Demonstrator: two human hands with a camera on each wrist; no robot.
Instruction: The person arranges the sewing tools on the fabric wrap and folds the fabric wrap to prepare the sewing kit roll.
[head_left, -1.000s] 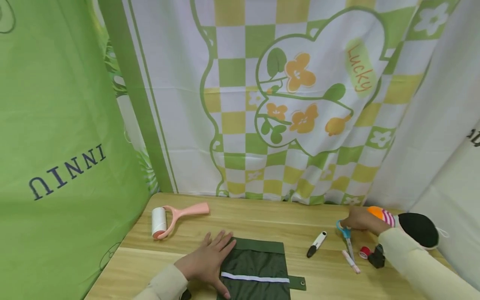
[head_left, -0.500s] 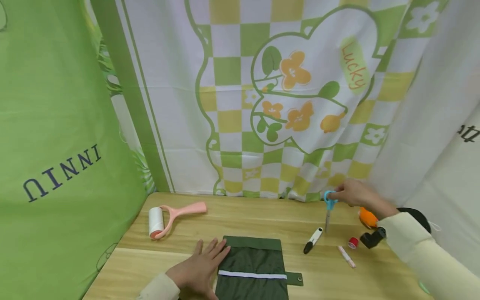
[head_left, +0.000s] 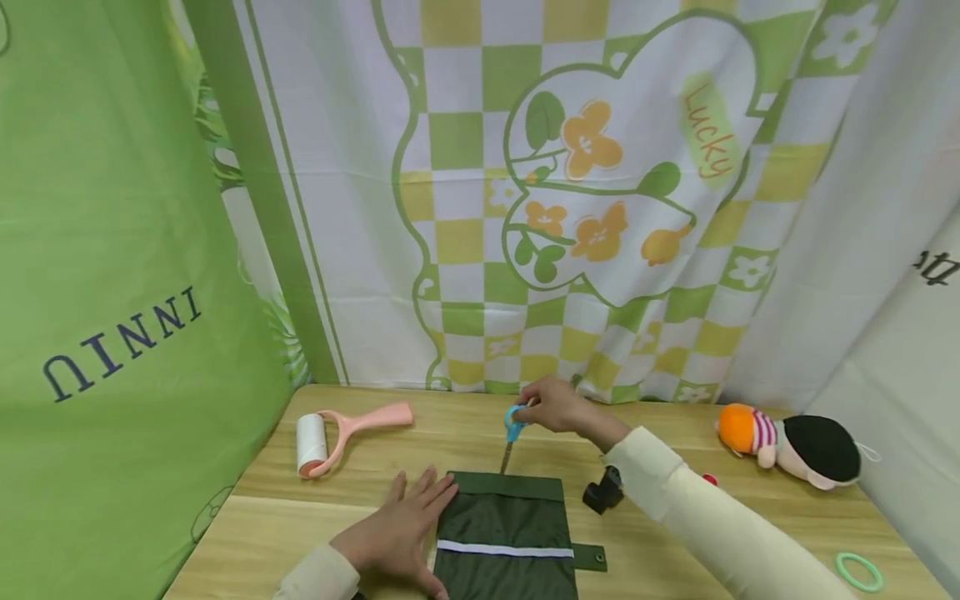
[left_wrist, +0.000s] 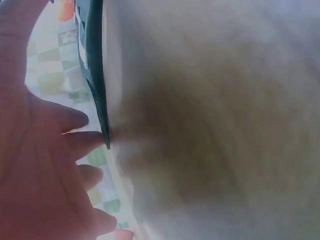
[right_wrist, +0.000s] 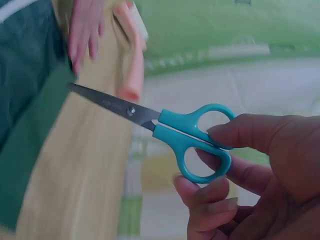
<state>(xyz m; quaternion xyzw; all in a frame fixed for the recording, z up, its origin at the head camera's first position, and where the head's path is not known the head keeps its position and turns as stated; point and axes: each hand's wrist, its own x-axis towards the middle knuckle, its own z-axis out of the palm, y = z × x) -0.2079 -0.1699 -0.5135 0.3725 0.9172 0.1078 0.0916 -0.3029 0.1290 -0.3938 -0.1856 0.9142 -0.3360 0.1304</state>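
Note:
My right hand (head_left: 562,408) pinches a pair of scissors (right_wrist: 172,120) by its blue finger loops, thumb on one side and fingers curled on the other. In the head view the blades point down at the far edge of a dark green fabric pouch (head_left: 502,521). The pouch lies flat, with a white strip across it and a snap tab on its right side. My left hand (head_left: 397,529) rests with spread fingers along the pouch's left edge; in the left wrist view its fingertips meet the dark green edge (left_wrist: 97,75).
A pink lint roller (head_left: 356,429) lies at the back left. A plush doll (head_left: 787,442) with a black cap lies at the back right, and a pale green ring (head_left: 860,572) at the front right. A small red item (head_left: 710,479) peeks past the right sleeve (head_left: 697,517).
My right hand has lifted the scissors from the right of the table and carried them left to the pouch's far edge. The sleeve now covers the pink-and-white pen. My left hand has stayed put.

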